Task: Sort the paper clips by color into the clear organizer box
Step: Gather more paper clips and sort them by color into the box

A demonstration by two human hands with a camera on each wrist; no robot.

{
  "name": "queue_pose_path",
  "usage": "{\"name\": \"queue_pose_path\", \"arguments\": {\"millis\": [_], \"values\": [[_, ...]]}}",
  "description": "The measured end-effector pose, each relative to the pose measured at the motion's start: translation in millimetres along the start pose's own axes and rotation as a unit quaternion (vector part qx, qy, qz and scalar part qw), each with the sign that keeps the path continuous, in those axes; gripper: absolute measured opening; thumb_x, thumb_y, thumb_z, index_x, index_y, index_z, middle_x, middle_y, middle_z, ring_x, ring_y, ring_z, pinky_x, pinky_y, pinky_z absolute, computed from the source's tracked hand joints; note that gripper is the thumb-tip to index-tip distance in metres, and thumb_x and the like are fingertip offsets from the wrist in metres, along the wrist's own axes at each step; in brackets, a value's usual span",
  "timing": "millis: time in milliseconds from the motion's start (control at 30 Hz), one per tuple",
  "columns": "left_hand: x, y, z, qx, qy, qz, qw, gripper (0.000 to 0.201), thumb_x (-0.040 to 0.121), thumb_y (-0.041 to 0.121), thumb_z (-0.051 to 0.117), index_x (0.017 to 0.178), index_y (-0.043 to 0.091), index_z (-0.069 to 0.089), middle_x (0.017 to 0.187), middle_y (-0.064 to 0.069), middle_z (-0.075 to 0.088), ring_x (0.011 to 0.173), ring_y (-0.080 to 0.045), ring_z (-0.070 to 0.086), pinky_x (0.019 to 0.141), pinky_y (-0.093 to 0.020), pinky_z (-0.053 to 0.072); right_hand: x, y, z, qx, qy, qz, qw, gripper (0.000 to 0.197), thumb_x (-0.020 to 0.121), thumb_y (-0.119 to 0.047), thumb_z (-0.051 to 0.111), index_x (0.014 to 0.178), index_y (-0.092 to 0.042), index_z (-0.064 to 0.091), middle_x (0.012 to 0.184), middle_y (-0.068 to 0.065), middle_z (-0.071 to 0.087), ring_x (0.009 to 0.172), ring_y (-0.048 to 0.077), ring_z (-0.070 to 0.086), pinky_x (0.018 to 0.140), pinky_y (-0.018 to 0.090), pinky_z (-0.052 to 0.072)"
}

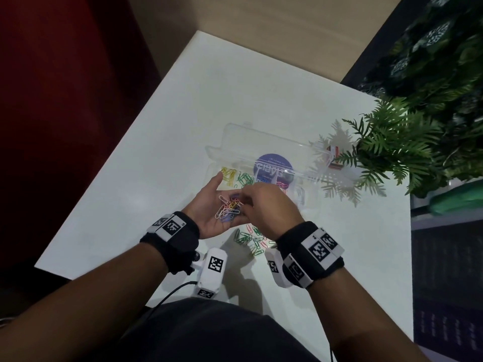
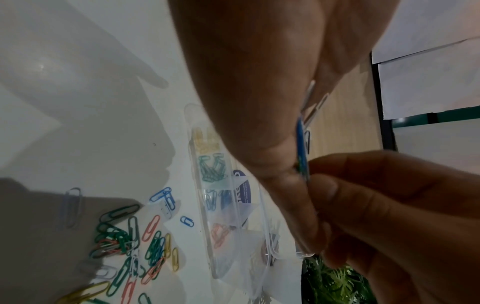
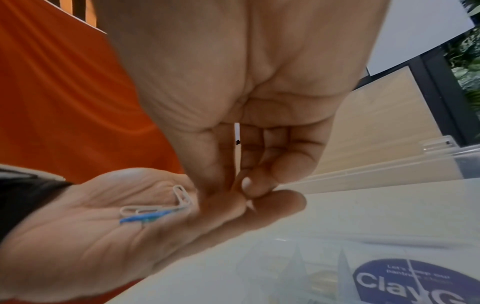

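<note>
My left hand (image 1: pixel 209 215) lies palm up above the white table, carrying a small heap of mixed paper clips (image 1: pixel 228 209). White and blue clips (image 3: pixel 155 207) show on the palm. My right hand (image 1: pixel 264 205) reaches into the heap, its thumb and fingertips (image 3: pixel 249 185) pinching a clip there; its colour is unclear. Just beyond the hands is the clear organizer box (image 1: pixel 213 158), lid open. Its compartments hold yellow (image 1: pixel 228 175), green (image 1: pixel 245 178), blue (image 2: pixel 221 200) and pink (image 2: pixel 221 234) clips. Loose clips (image 1: pixel 251 239) lie on the table under my right wrist.
A fern (image 1: pixel 392 142) overhangs the table's right side, with a small red and white box (image 1: pixel 335 158) beside it. A round purple sticker (image 3: pixel 415 283) shows through the box lid. The table (image 1: pixel 261 87) ends near my body, and a black cable (image 1: pixel 170 293) runs there.
</note>
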State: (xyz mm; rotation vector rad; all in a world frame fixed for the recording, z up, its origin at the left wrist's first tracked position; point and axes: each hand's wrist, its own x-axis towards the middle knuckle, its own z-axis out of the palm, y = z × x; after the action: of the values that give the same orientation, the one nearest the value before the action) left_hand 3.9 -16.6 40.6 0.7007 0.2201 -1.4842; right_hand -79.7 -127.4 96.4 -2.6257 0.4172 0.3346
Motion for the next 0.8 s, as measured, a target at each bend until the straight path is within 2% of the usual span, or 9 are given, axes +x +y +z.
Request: {"name": "queue_pose_path", "arguments": {"millis": [133,267,433,533,600,667,733,800], "values": [[0.4,0.5,1.1,0.006,-0.002,-0.006,1.0,0.083,0.096,0.062,0.021,0.101,-0.003,0.071,0.092,-0.019,0.066,0.081,-0.029,0.068,0.082,-0.04,0.058,-4.2,-1.6,-0.8,0.002,-0.004,0.009,1.0,0.016,0.088,-0.012,0.053,0.101,-0.011,0.062,0.096,0.01,0.064,0.086,0.027,0.06,0.071,0.036,0.051],[0.3,0.1,3.2,0.011,-0.005,-0.005,1.0,0.083,0.098,0.059,0.019,0.095,-0.003,0.073,0.088,-0.018,0.068,0.078,-0.028,0.069,0.079,-0.038,0.058,-6.3,0.7,-1.9,0.049,0.008,0.037,0.998,0.013,0.086,-0.01,0.052,0.097,-0.011,0.058,0.083,0.004,0.06,0.074,0.022,0.054,0.059,0.029,0.04],[1.1,1.7,3.7,0.002,-0.009,-0.011,1.0,0.081,0.097,0.06,0.021,0.102,-0.004,0.07,0.091,-0.019,0.066,0.081,-0.028,0.067,0.078,-0.037,0.058,-6.9,-1.5,2.0,0.043,0.009,0.046,0.998,0.009,0.085,-0.014,0.057,0.093,-0.014,0.06,0.09,0.004,0.065,0.079,0.021,0.059,0.067,0.033,0.05],[-0.7,1.5,7.6,0.001,-0.012,-0.01,1.0,0.083,0.098,0.059,0.019,0.091,-0.003,0.074,0.085,-0.018,0.068,0.077,-0.027,0.069,0.072,-0.036,0.059,-8.5,-0.2,-1.1,0.074,0.006,0.041,0.996,0.009,0.085,-0.008,0.053,0.092,-0.012,0.059,0.087,0.005,0.065,0.077,0.022,0.058,0.062,0.031,0.046],[-0.7,1.7,7.8,0.004,-0.019,-0.009,1.0,0.083,0.098,0.059,0.018,0.094,-0.003,0.074,0.089,-0.019,0.07,0.081,-0.027,0.07,0.076,-0.037,0.058,-10.2,2.4,-3.5,0.094,0.011,0.034,0.995,0.012,0.085,-0.007,0.05,0.089,-0.015,0.058,0.082,0.002,0.062,0.072,0.02,0.054,0.054,0.026,0.039],[-1.1,1.7,8.7,0.003,-0.022,-0.009,1.0,0.084,0.098,0.059,0.018,0.097,-0.003,0.073,0.092,-0.019,0.07,0.082,-0.027,0.07,0.075,-0.037,0.058,-11.2,4.3,-4.0,0.098,0.011,0.03,0.995,0.013,0.085,-0.009,0.049,0.089,-0.016,0.059,0.081,0.003,0.062,0.07,0.018,0.053,0.052,0.024,0.035],[-0.2,1.2,10.6,0.004,-0.02,-0.007,1.0,0.085,0.098,0.058,0.017,0.095,-0.004,0.073,0.091,-0.02,0.071,0.08,-0.028,0.071,0.07,-0.036,0.058,-11.1,7.0,-2.6,0.096,0.015,0.03,0.995,0.011,0.085,-0.01,0.05,0.086,-0.015,0.059,0.078,0.003,0.061,0.069,0.018,0.052,0.051,0.023,0.034],[0.6,0.2,14.5,0.004,-0.02,-0.006,1.0,0.085,0.098,0.058,0.016,0.094,-0.005,0.073,0.092,-0.022,0.071,0.08,-0.029,0.071,0.071,-0.037,0.059,-11.7,10.5,-1.0,0.102,0.031,0.036,0.994,0.01,0.086,-0.011,0.051,0.082,-0.015,0.058,0.076,0.001,0.059,0.068,0.019,0.052,0.051,0.025,0.036]]}}
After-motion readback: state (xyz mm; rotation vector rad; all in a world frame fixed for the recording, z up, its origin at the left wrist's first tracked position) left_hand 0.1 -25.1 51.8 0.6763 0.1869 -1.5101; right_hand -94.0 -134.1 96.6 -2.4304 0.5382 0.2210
